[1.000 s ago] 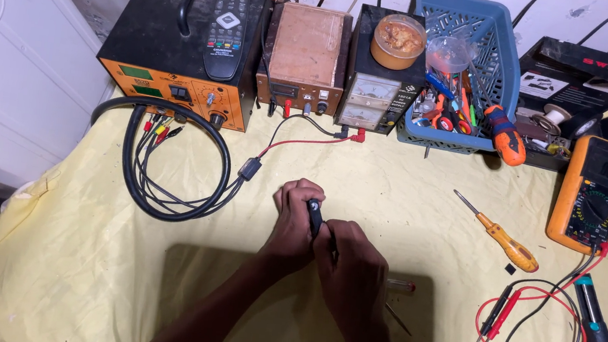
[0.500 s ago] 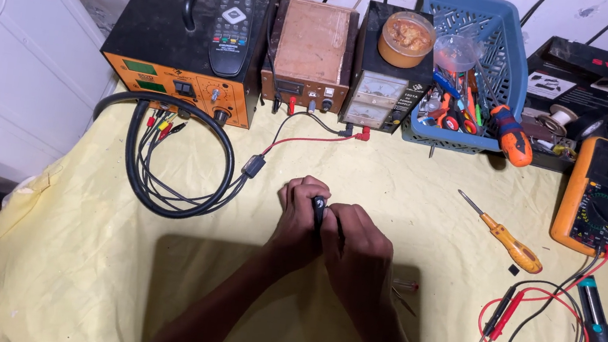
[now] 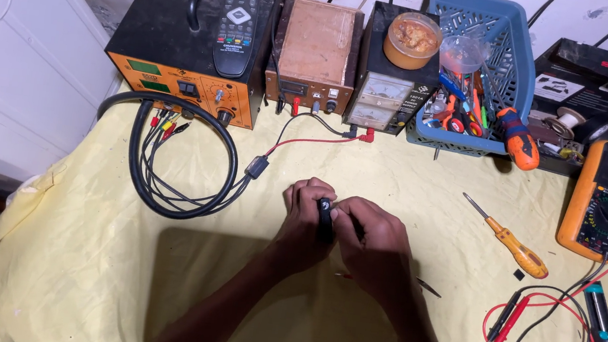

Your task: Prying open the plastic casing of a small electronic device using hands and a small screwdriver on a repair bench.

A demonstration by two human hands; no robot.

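Both our hands meet at mid-worktop, left hand and right hand clamped on a small black part; its long axis points away from us, equally near each hand.

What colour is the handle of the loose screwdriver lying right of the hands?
Orange-yellow handle on the loose screwdriver, clearest in the head view.

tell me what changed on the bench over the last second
Almost nothing: the left hand and right hand keep pinching the small black part between them, barely shifting. The screwdriver, multimeter and coiled cable stayed put.
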